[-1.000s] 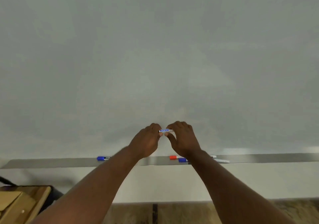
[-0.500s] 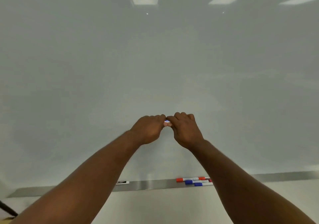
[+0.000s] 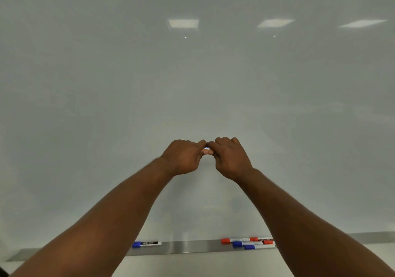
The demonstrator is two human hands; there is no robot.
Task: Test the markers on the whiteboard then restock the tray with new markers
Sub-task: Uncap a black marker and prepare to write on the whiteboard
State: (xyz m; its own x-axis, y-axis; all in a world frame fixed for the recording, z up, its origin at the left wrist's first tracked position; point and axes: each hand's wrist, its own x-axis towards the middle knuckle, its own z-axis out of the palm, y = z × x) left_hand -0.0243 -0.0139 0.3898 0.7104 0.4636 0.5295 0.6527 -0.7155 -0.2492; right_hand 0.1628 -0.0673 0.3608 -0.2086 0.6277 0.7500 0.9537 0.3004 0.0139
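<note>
A marker (image 3: 207, 148) is pinched between the left hand (image 3: 182, 156) and right hand (image 3: 231, 157), held up in front of the whiteboard (image 3: 192, 84); only a bit of its blue print is seen. Down on the tray (image 3: 192, 247), one blue-capped marker (image 3: 146, 243) is parked left, a red-and-blue bunch (image 3: 248, 243) right.

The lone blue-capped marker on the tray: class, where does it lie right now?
In the head view the lone blue-capped marker lies low on the metal tray, just right of the left forearm, apart from the marker cluster further right.
</note>
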